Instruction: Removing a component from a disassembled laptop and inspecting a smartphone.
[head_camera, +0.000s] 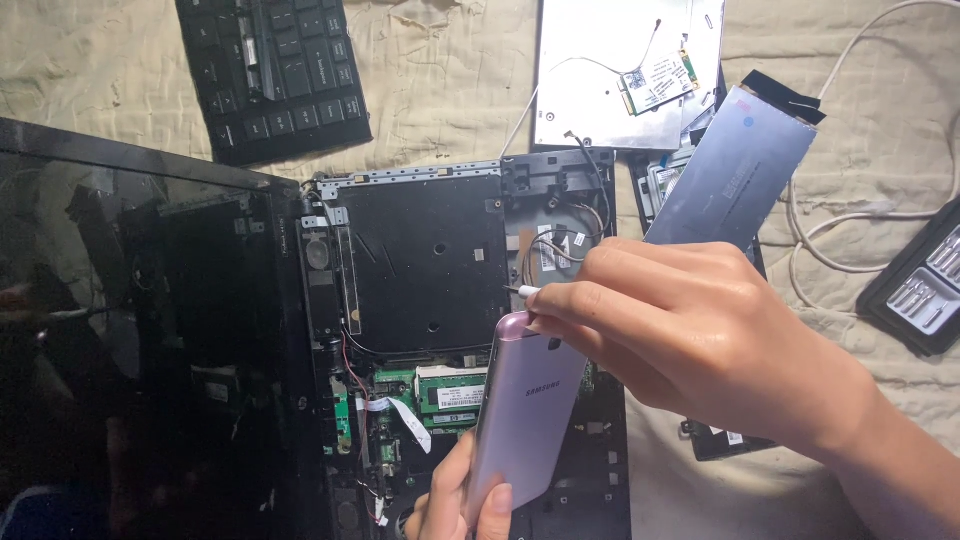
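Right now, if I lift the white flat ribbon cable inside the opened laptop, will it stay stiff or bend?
The white ribbon cable will probably flop: it looks thin and already curves above the green circuit board. It is likely very light. It may crease or tear easily, since one end seems to stay attached near the board.

A wrinkled beige cloth (440, 90) covers the whole work surface.

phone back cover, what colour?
Pale pink-lilac, glossy. The phone shows best in the head view, held in the left hand.
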